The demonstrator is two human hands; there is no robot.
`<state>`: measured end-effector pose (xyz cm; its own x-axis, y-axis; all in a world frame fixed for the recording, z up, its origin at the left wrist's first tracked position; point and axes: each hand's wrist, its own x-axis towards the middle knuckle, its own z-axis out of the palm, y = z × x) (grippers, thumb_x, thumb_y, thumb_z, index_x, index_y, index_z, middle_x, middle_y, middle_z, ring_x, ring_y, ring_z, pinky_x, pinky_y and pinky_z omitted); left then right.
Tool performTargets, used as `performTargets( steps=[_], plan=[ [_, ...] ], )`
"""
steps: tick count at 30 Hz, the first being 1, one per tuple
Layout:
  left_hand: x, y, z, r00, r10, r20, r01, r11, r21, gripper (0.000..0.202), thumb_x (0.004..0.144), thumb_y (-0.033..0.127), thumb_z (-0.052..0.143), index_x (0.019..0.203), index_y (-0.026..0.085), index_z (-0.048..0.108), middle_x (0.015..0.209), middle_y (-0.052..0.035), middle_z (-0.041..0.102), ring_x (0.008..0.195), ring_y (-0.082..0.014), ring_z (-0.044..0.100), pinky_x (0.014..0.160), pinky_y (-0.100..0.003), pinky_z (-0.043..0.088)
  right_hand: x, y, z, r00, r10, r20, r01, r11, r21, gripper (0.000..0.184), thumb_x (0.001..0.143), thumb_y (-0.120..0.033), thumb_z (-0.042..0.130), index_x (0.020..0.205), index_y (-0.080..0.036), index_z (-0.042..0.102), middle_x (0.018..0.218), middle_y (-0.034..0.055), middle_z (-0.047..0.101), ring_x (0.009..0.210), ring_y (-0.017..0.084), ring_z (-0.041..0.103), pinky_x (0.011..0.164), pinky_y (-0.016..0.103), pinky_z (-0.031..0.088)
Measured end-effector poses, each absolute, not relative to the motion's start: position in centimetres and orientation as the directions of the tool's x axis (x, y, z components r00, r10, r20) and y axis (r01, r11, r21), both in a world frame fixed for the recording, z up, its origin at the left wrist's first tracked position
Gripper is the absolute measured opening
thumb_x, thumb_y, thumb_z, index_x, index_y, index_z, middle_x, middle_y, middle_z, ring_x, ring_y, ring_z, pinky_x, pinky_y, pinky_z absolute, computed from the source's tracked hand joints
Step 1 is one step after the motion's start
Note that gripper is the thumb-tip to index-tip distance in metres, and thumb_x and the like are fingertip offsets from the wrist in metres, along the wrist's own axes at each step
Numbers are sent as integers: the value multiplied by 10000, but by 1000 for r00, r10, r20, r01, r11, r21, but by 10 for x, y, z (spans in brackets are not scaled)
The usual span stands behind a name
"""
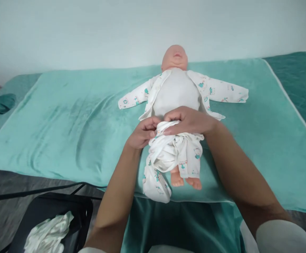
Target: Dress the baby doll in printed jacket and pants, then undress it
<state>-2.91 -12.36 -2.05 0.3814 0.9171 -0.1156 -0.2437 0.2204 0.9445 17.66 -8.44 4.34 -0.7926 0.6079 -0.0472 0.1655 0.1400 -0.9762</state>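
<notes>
A baby doll (174, 58) lies on its back, its head at the far edge of the bed and its bare feet towards me. It wears an open, long-sleeved printed jacket (223, 90) over a pale torso. Bunched white printed baby pants (166, 151) lie across its hips and legs; one leg of the pants hangs at the left, apart from the doll's feet. My left hand (142, 133) pinches the waistband at its left side. My right hand (187, 121) grips the top of the same cloth, thumb over it. The doll's waist is hidden beneath my hands.
A teal velvety sheet (71, 119) covers the bed, which meets a pale wall (102, 31). Below left stands a black chair (55, 203) with a crumpled light cloth (50, 233) on it. A face hole (1, 103) shows at the bed's left end.
</notes>
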Motion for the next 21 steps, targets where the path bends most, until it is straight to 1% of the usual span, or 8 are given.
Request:
performTargets(
  steps=[4,7,10,12,14,17,19,21],
  plan=[
    [-33,-120,-24,531,835,-145,-175,275,945,714,360,544,986,934,216,717,734,-21,693,616,-190,624,585,-297,468,185,-87,32,-711,703,21,-30,-1,-1000,270,825,-343,753,746,-181,551,670,-51,510,602,81,420,571,233,305],
    [-33,-120,-29,573,809,-133,-169,275,947,568,424,409,1000,858,174,719,731,-20,702,618,-182,628,618,-298,481,183,-90,31,-684,725,74,-108,0,-994,278,796,-312,781,773,-181,537,682,-62,489,608,77,399,577,224,314],
    [-30,-121,-32,509,857,-74,-271,242,932,475,480,355,990,782,160,678,685,4,669,590,-144,597,597,-266,469,179,-91,32,-690,718,90,-134,-5,-991,325,758,-331,808,802,-189,520,694,-71,469,611,77,386,579,221,315],
    [-26,-122,-31,420,908,-16,-386,194,902,464,523,369,979,774,178,639,665,27,640,568,-118,571,565,-234,455,179,-90,34,-718,692,78,-74,36,-997,364,728,-368,830,815,-190,525,718,-65,486,638,86,413,590,224,328],
    [-23,-123,-28,348,937,28,-465,146,873,460,574,403,958,764,193,596,643,43,608,539,-99,541,535,-211,440,180,-89,37,-776,630,22,71,122,-990,386,701,-407,850,817,-182,559,752,-48,525,676,100,450,601,232,338],
    [-20,-122,-26,329,943,48,-480,124,869,440,645,456,917,774,202,582,604,53,574,488,-85,489,491,-194,408,180,-90,42,-831,544,-114,265,208,-941,357,717,-439,827,809,-178,601,741,-41,542,668,107,463,582,242,318],
    [-19,-121,-26,334,942,46,-466,122,876,415,673,462,900,789,198,602,599,51,569,477,-77,473,471,-184,383,180,-93,43,-809,570,-146,307,198,-931,286,744,-395,784,782,-179,600,701,-48,519,635,100,445,563,246,299],
    [-19,-120,-28,332,942,45,-449,116,886,403,694,477,887,811,188,633,625,42,583,485,-70,474,463,-178,364,179,-95,42,-740,663,-115,279,147,-949,212,752,-311,735,730,-179,570,674,-52,489,617,92,431,556,244,293]
  ],
)
